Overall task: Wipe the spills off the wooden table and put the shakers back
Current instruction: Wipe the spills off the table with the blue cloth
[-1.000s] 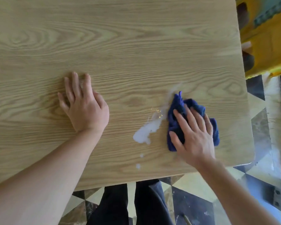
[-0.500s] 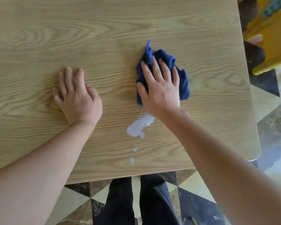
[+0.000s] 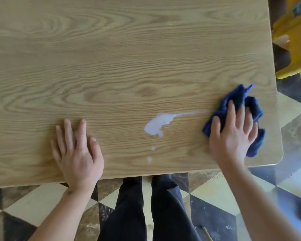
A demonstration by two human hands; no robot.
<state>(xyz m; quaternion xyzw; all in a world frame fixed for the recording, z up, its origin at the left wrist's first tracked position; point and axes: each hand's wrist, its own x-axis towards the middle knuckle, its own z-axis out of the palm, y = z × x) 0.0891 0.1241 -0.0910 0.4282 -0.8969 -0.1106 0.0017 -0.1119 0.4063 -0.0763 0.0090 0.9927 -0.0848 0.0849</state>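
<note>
A white spill [image 3: 157,125] lies on the wooden table [image 3: 111,58] near its front edge, with a thin smear trailing right and two small drops [image 3: 150,153] below it. My right hand [image 3: 233,134] presses flat on a crumpled blue cloth [image 3: 240,105] at the table's front right corner, to the right of the spill. My left hand [image 3: 76,150] rests flat on the wood, left of the spill, fingers straight. No shakers are in view.
The table's right edge and rounded front corner [image 3: 278,159] are close to the cloth. A yellow object [image 3: 295,46] stands beyond the right edge. My dark trouser legs [image 3: 146,206] stand on a patterned tile floor [image 3: 33,202] below the front edge.
My right hand has swept the blue cloth from above the spill to the front right corner, leaving a thin smear. The left hand stays flat on the table.
</note>
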